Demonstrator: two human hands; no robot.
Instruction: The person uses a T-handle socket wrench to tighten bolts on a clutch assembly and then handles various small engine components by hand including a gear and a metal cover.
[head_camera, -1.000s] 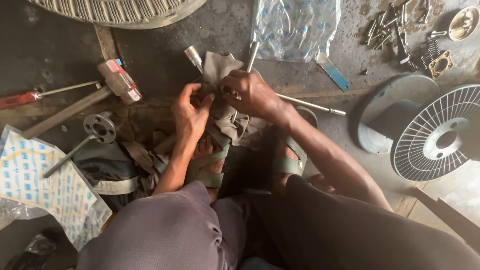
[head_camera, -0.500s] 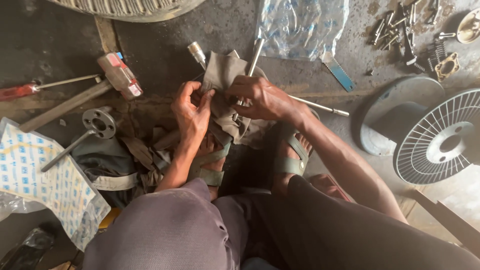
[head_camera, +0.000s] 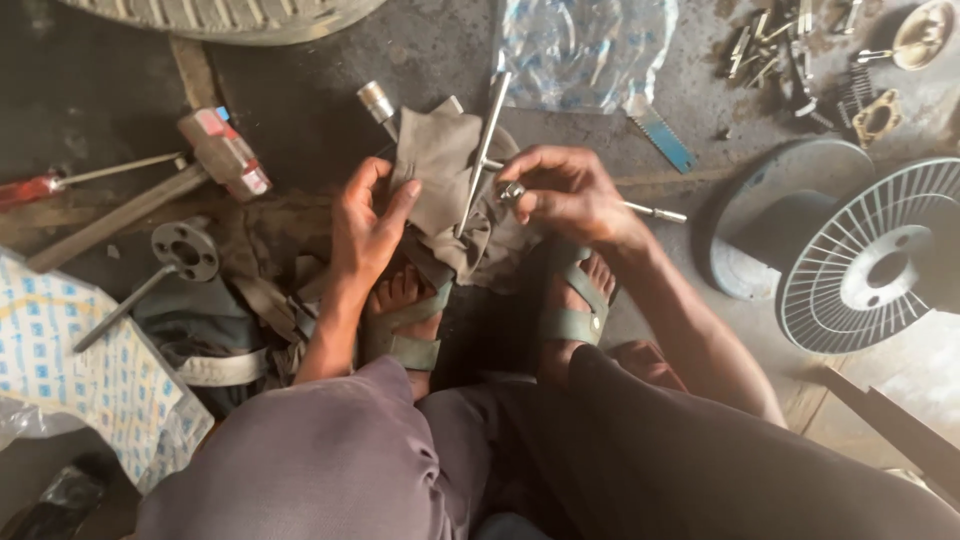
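The left hand (head_camera: 365, 225) lies with fingers loosely spread and flat against the left edge of a grimy grey rag (head_camera: 440, 190) that sits on the floor (head_camera: 300, 90) just above the person's sandalled feet (head_camera: 480, 310), pressing rather than gripping it. The right hand (head_camera: 565, 195), at about three o'clock from the rag, is curled with fingertips pinched on a small shiny metal piece (head_camera: 512, 191) beside a thin steel rod (head_camera: 482, 150) lying across the cloth. A red-handled screwdriver (head_camera: 40, 186) lies at nine o'clock, a hammer (head_camera: 190, 165) near it, a clear plastic bag (head_camera: 585, 50) at twelve o'clock, and a ribbed metal spool (head_camera: 870, 260) at three o'clock.
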